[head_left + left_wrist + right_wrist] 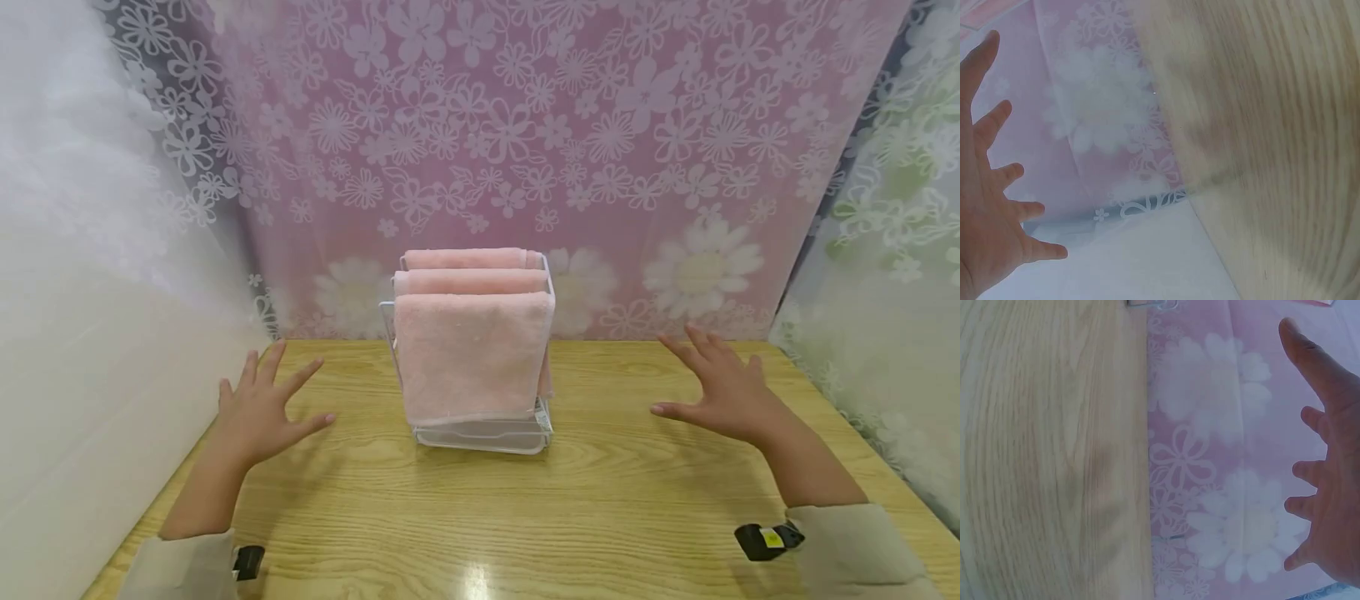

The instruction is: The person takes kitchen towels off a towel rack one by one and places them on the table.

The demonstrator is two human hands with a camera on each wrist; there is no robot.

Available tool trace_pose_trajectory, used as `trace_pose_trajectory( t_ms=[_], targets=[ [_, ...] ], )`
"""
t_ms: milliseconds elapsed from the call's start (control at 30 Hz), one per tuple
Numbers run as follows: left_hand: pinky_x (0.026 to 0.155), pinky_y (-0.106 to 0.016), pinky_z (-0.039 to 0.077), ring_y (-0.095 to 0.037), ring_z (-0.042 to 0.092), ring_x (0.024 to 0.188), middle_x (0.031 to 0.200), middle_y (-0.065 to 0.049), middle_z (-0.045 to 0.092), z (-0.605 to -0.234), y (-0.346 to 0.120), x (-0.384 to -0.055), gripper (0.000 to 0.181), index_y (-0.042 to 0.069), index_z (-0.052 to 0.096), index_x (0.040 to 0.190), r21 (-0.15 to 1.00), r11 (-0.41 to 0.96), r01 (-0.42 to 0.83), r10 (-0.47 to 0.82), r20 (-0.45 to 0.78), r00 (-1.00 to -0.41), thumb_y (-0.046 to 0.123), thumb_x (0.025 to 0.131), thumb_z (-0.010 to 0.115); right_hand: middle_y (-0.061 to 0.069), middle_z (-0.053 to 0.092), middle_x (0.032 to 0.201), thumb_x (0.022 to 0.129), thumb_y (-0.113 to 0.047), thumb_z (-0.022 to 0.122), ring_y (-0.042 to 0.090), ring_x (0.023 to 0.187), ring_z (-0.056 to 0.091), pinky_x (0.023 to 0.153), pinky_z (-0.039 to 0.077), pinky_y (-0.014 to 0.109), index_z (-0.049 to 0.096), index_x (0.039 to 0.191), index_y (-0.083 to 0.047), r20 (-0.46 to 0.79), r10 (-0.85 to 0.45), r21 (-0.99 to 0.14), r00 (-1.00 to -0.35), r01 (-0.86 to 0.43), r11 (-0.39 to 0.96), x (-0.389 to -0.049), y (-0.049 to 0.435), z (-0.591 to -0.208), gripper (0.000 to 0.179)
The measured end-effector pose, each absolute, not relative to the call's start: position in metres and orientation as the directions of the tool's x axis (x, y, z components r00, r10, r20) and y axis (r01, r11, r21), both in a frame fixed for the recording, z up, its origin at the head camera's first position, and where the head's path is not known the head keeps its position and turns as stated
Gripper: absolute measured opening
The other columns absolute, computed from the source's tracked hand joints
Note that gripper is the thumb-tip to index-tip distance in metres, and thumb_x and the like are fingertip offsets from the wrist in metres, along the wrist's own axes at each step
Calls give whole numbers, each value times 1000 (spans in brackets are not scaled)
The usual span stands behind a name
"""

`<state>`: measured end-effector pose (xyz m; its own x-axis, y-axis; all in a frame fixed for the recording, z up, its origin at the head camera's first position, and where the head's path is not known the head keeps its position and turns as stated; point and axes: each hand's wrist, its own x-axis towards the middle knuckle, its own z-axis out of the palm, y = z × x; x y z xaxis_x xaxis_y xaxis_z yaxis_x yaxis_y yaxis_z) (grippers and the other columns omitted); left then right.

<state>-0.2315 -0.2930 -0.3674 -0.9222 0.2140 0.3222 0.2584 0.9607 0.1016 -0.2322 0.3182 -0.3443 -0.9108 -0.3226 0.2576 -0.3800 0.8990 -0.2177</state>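
Pink towels hang folded over a white wire rack point(480, 437) in the middle of the wooden table in the head view. The front towel point(472, 358) covers most of the rack's front; a middle towel point(472, 282) and a rear towel point(465, 259) show above it. To the left of the rack, my left hand point(258, 417) is held over the table with fingers spread, touching nothing. My right hand point(731, 396) hovers to the rack's right, fingers also apart and holding nothing. Both wrist views show the spread fingers of the left hand point(991, 212) and right hand point(1335, 481).
A pink flowered curtain point(480, 150) hangs behind the wooden table point(480, 517). A white wall surface point(112, 350) borders the left side, and a pale flowered sheet point(892, 333) the right. Each sleeve has a dark wrist device point(768, 540) beside it.
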Motion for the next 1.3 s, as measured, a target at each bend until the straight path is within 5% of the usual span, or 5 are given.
trace_pose_trajectory(
  t_ms=[500, 800, 1300],
  targets=[
    [96, -80, 25, -54, 24, 136, 156, -24, 20, -357, -283, -233, 83, 23, 43, 150, 219, 885, 411, 288, 437, -852, 53, 80, 76, 23, 14, 159, 77, -51, 80, 57, 137, 18, 99, -1, 85, 18, 158, -30, 325, -363, -249, -873, -450, 858, -233, 306, -329, 104],
    [99, -76, 29, -53, 26, 135, 154, -23, 25, -350, -276, -237, 78, 14, 49, 145, 310, 826, 470, 296, 471, -831, 44, 80, 79, 26, 25, 155, 72, -39, 87, 59, 130, 30, 98, 22, 80, 31, 155, -22, 458, -441, -228, -772, -581, 781, -234, 303, -321, 101],
    [96, -75, 31, -47, 34, 131, 152, -19, 32, -334, -259, -240, 69, 16, 54, 142, 417, 729, 543, 303, 514, -802, 30, 80, 82, 12, 18, 161, 73, -30, 88, 49, 140, 21, 97, 26, 79, 29, 155, -29, 438, -445, -355, -781, -605, 713, -229, 287, -303, 101]
  ],
)
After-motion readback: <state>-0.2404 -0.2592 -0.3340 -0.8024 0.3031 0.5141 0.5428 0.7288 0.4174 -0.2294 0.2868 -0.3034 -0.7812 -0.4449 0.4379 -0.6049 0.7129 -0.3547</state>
